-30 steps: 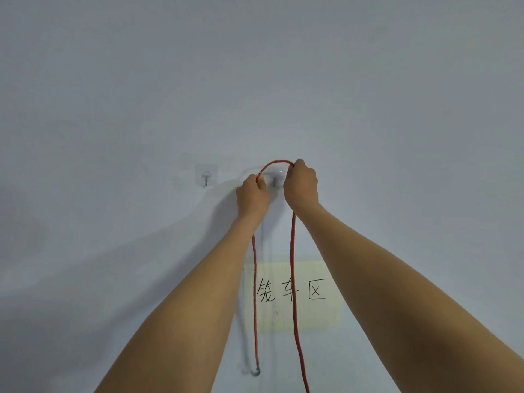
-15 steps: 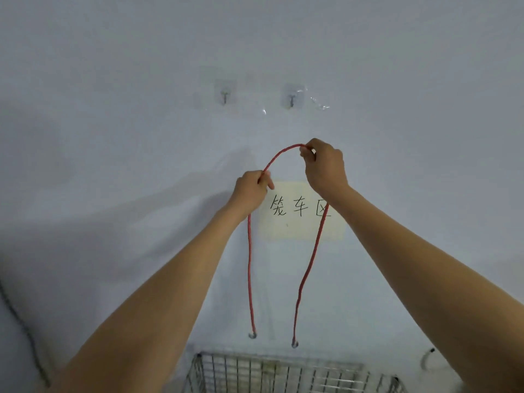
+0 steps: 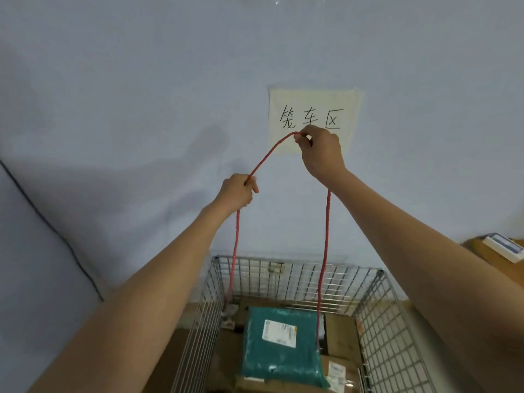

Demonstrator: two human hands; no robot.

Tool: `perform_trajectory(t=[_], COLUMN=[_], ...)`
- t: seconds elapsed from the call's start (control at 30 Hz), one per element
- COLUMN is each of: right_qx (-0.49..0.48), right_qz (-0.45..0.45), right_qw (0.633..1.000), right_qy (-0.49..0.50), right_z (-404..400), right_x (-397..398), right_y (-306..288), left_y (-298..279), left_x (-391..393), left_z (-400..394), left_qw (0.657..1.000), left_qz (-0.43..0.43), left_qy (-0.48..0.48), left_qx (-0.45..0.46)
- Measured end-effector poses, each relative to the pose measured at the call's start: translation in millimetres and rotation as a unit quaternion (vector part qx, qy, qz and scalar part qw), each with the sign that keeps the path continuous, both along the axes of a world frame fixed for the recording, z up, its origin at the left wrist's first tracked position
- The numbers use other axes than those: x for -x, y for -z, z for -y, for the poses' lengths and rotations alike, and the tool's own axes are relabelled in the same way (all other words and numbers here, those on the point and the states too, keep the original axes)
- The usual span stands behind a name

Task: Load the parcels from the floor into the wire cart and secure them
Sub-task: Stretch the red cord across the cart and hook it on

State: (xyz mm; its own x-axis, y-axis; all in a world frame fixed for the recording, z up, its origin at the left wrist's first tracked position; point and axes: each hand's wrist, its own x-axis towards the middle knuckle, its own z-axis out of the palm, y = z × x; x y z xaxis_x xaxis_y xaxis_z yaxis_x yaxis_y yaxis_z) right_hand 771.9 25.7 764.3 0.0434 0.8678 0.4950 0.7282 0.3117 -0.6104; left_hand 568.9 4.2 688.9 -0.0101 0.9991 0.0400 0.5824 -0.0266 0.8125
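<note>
My right hand (image 3: pixel 321 154) pinches the red cord (image 3: pixel 269 156) at its peak, and my left hand (image 3: pixel 236 192), at seven o'clock from it, grips the cord in curled fingers. Both ends hang toward six o'clock into the cart (image 3: pixel 297 275), over the green parcel (image 3: pixel 280 353).

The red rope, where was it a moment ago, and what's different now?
The red rope was looped over a hook on the wall; both hands lifted it off and brought it down over the wire cart, where a green parcel has come into view. The left hand and right hand grip it as before, now further apart, with its two ends hanging down into the cart.
</note>
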Motion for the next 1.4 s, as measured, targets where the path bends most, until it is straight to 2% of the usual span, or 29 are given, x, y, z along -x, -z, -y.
perform_trajectory(t=[0.2,0.47,0.73,0.97,1.17,1.27,1.33,1.4], right_qx=[0.021,0.063,0.087,0.105,0.161,0.25,0.323,0.378], right_qz=[0.006,0.091,0.106,0.109,0.19,0.208,0.204,0.146], right_qw=[1.0,0.993,0.99,0.983,0.952,0.918,0.893,0.884], right_qy=[-0.019,-0.03,0.018,0.101,0.176,0.225,0.238,0.234], right_z=[22,36,41,45,50,61,69,74], right_x=[21,-1,-55,-115,-163,-191,-215,-233], right_y=[19,39,71,96,121,133,142,150], left_y=[25,44,60,75,85,92,97,100], left_x=[21,30,11,11,23,28,27,21], left_z=[28,45,49,52,51,47,46,46], left_qw=[1.0,0.996,0.991,0.981,0.973,0.97,0.968,0.971], left_qz=[-0.015,-0.053,-0.074,-0.063,-0.054,-0.053,-0.054,-0.051], left_qy=[-0.02,-0.07,-0.107,-0.183,-0.223,-0.234,-0.241,-0.231], left_qx=[0.01,0.006,0.022,0.018,0.019,0.029,0.039,0.047])
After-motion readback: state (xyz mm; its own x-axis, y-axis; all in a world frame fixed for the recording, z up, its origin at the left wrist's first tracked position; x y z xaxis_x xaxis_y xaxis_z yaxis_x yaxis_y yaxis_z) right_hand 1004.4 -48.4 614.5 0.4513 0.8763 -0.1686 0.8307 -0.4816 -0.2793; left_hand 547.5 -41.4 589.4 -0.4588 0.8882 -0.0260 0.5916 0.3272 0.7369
